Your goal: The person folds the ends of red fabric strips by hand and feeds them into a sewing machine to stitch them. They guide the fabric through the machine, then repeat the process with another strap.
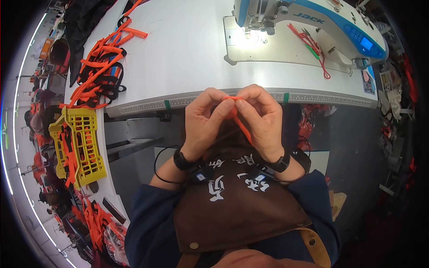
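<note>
Between my two hands, just over the table's front edge, is an orange fabric strip (241,128). My left hand (205,118) pinches it between thumb and forefinger. Pressed close beside it, my right hand (262,120) grips the same strip in the same way. The two thumb tips nearly meet, and a short stretch of orange shows above them. One end of the strip hangs down in front of my right palm. What lies under the fingertips is hidden.
A sewing machine (308,22) stands at the back right, its lamp lit, with red-handled snips (313,47) on its bed. Orange and black straps (100,67) lie piled at the left. A yellow basket (87,147) holds more orange strips. A ruler tape (196,99) runs along the table edge.
</note>
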